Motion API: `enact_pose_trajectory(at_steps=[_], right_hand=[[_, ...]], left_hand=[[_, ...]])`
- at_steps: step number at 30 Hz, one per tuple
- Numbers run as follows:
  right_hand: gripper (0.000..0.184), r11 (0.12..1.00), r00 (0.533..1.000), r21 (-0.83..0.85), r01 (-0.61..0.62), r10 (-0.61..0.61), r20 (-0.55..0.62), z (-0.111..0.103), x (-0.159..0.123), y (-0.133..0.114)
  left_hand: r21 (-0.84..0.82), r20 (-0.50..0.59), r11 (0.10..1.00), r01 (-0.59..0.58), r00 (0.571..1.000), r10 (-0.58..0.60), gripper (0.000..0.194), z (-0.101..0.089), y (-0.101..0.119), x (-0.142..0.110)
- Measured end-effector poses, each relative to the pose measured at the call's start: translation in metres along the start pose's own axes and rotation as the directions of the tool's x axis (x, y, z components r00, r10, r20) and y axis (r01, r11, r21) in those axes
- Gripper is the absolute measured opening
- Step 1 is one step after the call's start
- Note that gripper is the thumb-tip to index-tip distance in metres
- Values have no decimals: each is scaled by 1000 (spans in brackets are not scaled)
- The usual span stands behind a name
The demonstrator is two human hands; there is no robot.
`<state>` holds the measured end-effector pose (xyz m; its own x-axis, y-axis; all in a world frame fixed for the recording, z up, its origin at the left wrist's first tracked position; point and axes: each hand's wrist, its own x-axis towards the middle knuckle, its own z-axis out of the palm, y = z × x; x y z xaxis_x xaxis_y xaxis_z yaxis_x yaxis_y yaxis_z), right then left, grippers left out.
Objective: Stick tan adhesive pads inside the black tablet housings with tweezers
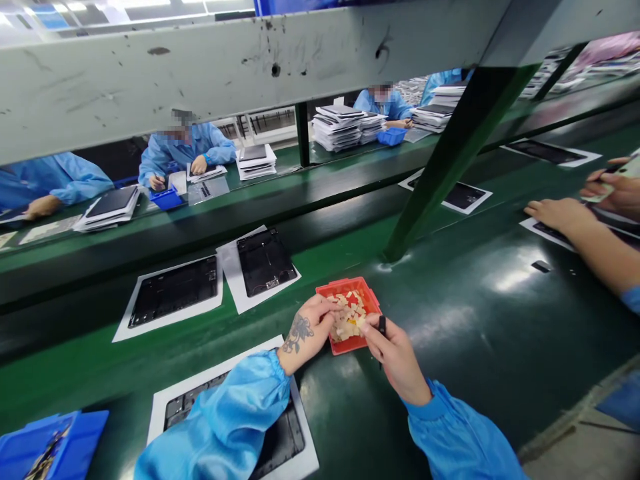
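A small red bin (373, 300) stands on the green bench, holding many small cream-coloured pieces (349, 327). My left hand (307, 330), tattooed on the back, reaches in over its left rim. Its fingers are bent together among the pieces; whether one is pinched there is hidden. At the bin's right rim, my right hand (397, 353) is closed around a slim black tool (383, 325), mostly covered by the fingers. Its thumb and fingertip meet beside a pale piece. Under my left sleeve lies a black tablet-like panel (285, 440) on a white sheet.
Two more black panels (175, 291) (265, 261) lie on white sheets beyond. A blue bin (85, 437) sits at lower left. A slanted green post (425, 180) rises behind the red bin, beneath an overhead beam (210, 67). At right are a co-worker's hands (565, 217).
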<state>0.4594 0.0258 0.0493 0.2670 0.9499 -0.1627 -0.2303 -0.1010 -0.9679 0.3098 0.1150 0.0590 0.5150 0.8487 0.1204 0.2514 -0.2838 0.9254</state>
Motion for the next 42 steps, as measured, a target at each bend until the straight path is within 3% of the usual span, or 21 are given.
enact_pose_trajectory(at_steps=[12,19,24,27,32,38,42], right_hand=[[35,999,1000,-37,-2,2,18,3,-2,-4],[35,999,1000,-35,1,0,24,1,0,0],[33,999,999,-48,17,-15,37,-1,2,3],[31,997,998,-64,37,-33,55,-1,2,3],[28,989,990,-108,102,-90,112,-3,-1,4],[24,967,977,-176,186,-163,141,-4,0,3],[22,948,970,-221,227,-201,137,-2,1,2]], left_hand=[[-175,-1,983,63,998,-65,34,2,-10,-3],[-344,25,925,158,987,-160,24,6,-8,0],[-411,51,890,197,980,-194,37,4,2,-2],[-410,122,894,179,983,-141,42,-2,13,-5],[-381,179,918,108,983,-42,40,-7,19,-10],[-513,196,821,250,965,-172,24,-8,16,-17],[-517,196,819,249,966,-170,18,-8,16,-21]])
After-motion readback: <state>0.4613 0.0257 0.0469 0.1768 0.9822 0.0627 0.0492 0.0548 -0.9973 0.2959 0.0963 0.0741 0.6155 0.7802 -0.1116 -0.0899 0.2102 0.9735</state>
